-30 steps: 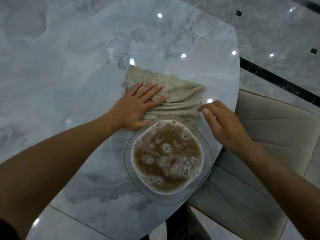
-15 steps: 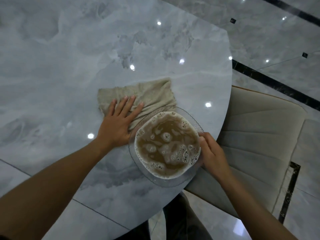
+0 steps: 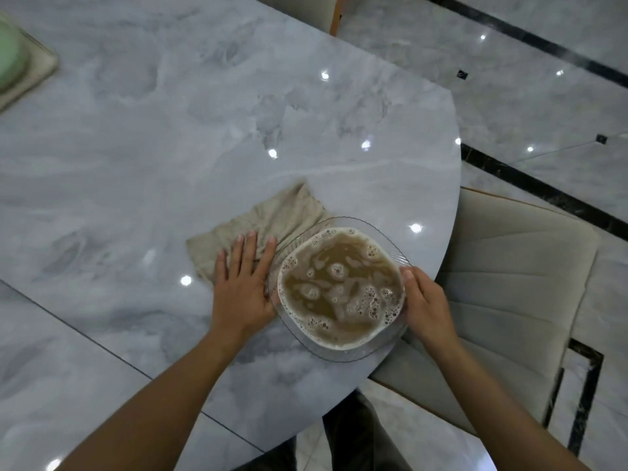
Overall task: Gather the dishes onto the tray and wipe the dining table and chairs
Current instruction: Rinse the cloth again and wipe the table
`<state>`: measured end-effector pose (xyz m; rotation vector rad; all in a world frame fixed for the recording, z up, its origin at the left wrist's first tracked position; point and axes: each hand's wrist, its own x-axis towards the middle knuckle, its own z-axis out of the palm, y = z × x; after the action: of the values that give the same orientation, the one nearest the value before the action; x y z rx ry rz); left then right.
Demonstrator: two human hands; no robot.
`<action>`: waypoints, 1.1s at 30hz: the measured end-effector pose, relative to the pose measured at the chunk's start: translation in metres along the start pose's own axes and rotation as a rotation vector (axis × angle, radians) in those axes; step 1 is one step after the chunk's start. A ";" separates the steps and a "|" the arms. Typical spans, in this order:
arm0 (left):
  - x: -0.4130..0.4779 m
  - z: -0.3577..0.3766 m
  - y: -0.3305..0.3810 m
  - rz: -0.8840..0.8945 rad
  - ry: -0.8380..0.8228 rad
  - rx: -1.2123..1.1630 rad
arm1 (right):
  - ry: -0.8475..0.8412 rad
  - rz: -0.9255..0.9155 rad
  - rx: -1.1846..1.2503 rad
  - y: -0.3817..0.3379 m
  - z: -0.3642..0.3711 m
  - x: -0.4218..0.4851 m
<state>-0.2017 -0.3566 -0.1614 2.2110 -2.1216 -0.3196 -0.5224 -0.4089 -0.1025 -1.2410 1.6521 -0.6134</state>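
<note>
Top-down view of a grey marble worktop point(image 3: 170, 147) w/ a rounded right end. A clear glass dish point(image 3: 339, 355), full of brown foamy liquid point(image 3: 339, 294), sits at the near right edge of the worktop. A beige cloth point(image 3: 272, 219) lies crumpled just left of and behind it; one corner runs under the dish's far rim.

The left hand point(image 3: 241, 287) lies flat and open, fingers straight, pressing the near part of the cloth, right beside the dish. The right hand point(image 3: 426, 305) grips the dish's right rim, thumb on top, fingers curled round the edge.

A cream padded chair point(image 3: 509, 283) stands right of the worktop on a glossy marble floor point(image 3: 509, 79). Far left, a beige tray point(image 3: 37, 68) holds a pale green item point(image 3: 8, 59), cut off by the frame.
</note>
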 end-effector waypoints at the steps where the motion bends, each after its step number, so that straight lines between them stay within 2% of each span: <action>1: -0.002 0.001 0.001 -0.008 0.006 -0.005 | -0.004 -0.001 0.008 -0.001 -0.001 0.000; 20: -0.007 0.009 0.025 -0.079 0.099 0.008 | 0.074 0.098 0.169 -0.023 -0.028 0.067; 33: -0.027 0.018 0.086 0.020 0.073 -0.008 | 0.097 0.122 0.210 -0.043 -0.048 0.152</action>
<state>-0.2902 -0.3325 -0.1604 2.1603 -2.0999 -0.2418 -0.5516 -0.5718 -0.1052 -0.9658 1.6811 -0.7601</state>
